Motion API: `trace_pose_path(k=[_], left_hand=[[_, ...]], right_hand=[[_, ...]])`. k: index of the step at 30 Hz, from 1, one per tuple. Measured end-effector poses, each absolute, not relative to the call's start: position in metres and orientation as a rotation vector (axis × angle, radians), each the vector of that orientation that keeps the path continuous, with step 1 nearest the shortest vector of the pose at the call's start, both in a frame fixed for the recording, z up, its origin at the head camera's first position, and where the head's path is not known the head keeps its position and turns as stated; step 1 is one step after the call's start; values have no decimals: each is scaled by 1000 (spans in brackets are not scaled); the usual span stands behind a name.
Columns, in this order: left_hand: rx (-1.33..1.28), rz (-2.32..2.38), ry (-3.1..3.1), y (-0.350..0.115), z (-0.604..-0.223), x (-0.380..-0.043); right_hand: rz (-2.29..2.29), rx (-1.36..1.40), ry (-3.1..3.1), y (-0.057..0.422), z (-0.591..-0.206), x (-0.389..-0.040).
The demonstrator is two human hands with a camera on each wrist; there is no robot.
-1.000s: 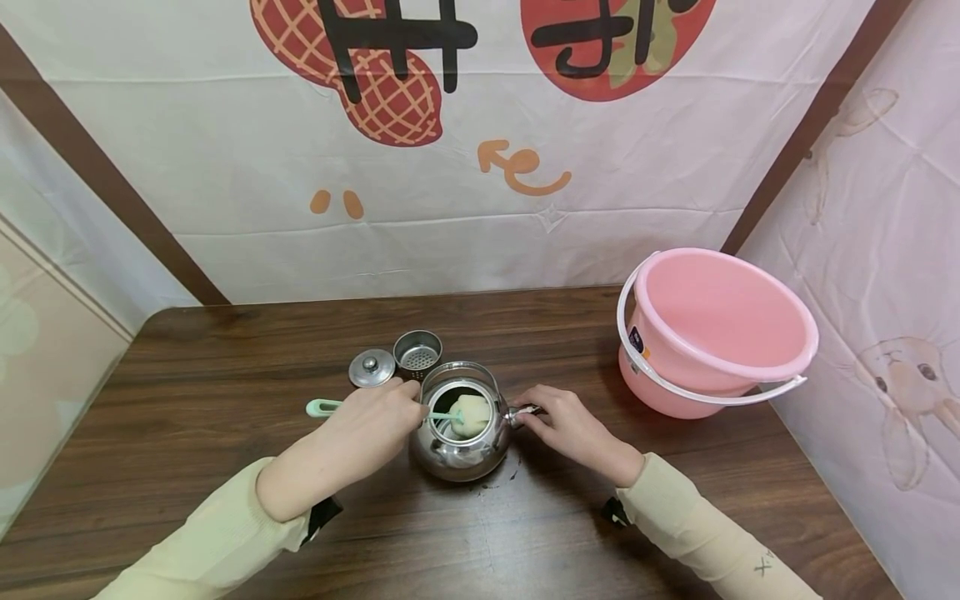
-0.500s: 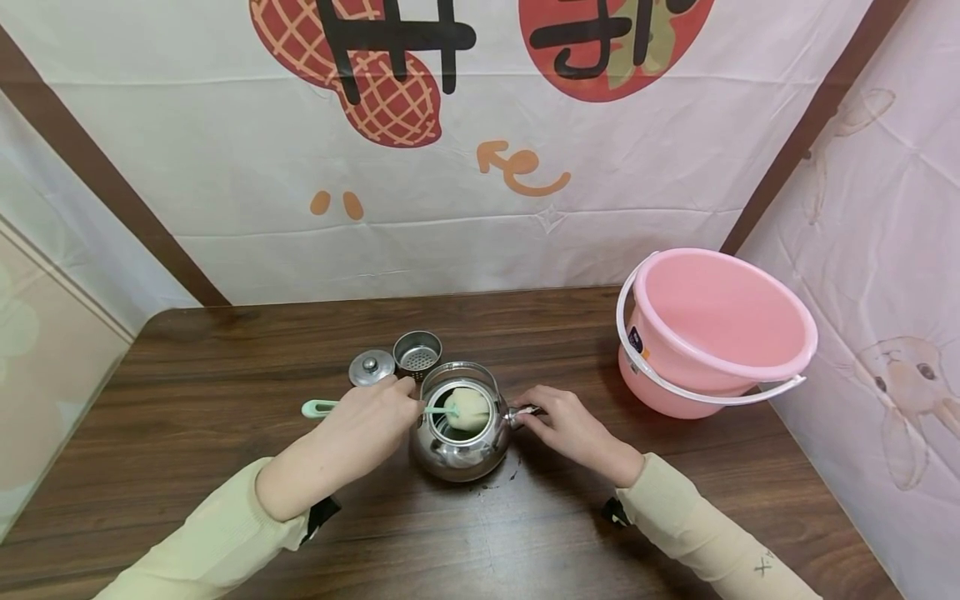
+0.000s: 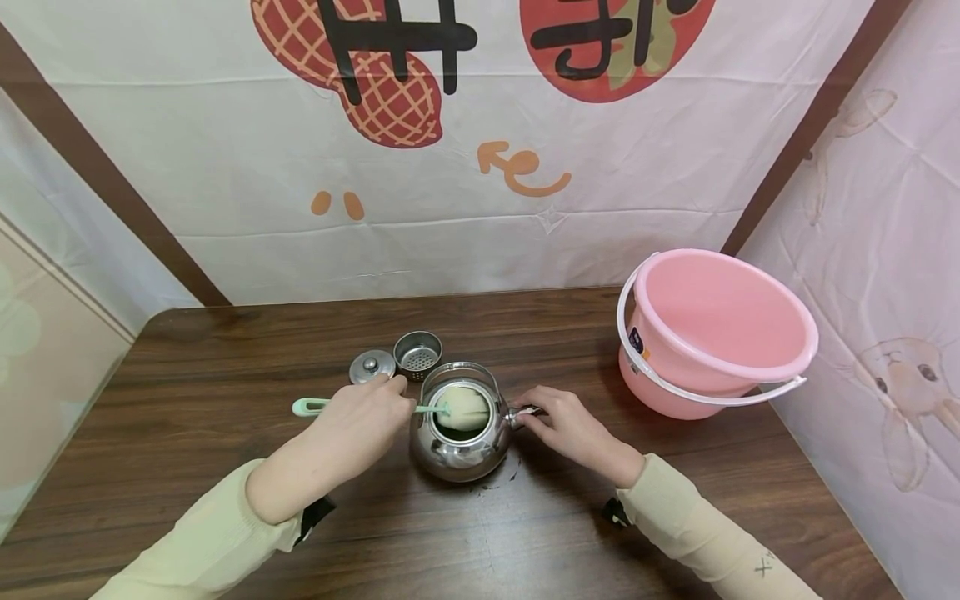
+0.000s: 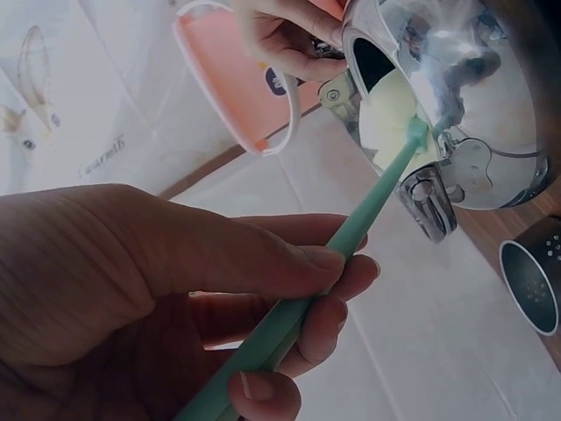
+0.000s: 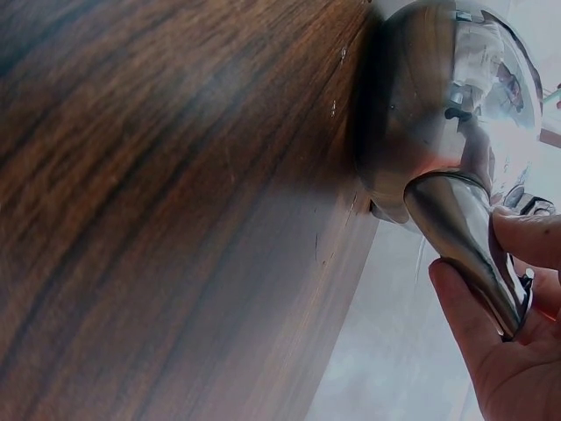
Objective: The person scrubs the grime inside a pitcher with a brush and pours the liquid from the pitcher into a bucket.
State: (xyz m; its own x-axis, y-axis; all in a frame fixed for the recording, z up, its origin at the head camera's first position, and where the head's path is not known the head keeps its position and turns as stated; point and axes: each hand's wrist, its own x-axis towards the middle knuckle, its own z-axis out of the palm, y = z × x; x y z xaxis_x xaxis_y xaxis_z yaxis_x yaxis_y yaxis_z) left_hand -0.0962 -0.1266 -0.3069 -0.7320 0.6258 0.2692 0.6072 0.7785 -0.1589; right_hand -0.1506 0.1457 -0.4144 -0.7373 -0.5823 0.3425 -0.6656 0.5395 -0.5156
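A shiny metal teapot (image 3: 459,460) stands upright on the wooden table, its top uncovered. My left hand (image 3: 358,427) grips the mint-green handle of a sponge brush (image 4: 364,215), thumb on one side and fingers curled round the other. The pale sponge head (image 3: 462,408) sits in the teapot's round mouth, its lower part hidden inside. On the teapot's other side, my right hand (image 3: 567,427) pinches the spout (image 5: 456,230) between thumb and fingers. The teapot's raised carrying handle (image 3: 463,367) stands behind the mouth.
Behind the left hand lie a metal lid (image 3: 371,364) with a knob and a perforated strainer cup (image 3: 417,353). A pink bucket (image 3: 723,312) with a white carrying handle stands at the right back of the table (image 3: 225,392). A printed cloth hangs behind.
My left hand has drawn the sponge brush a little to the left, and the sponge head has shifted left in the teapot's mouth. The right hand and teapot have stayed put.
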Motion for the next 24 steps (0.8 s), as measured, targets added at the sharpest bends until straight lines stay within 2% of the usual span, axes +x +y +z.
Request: trace_pose_path(k=[24], left_hand=[[-981, 141, -2658, -129, -300, -90]], right_hand=[[975, 1085, -2617, 147, -417, -151]])
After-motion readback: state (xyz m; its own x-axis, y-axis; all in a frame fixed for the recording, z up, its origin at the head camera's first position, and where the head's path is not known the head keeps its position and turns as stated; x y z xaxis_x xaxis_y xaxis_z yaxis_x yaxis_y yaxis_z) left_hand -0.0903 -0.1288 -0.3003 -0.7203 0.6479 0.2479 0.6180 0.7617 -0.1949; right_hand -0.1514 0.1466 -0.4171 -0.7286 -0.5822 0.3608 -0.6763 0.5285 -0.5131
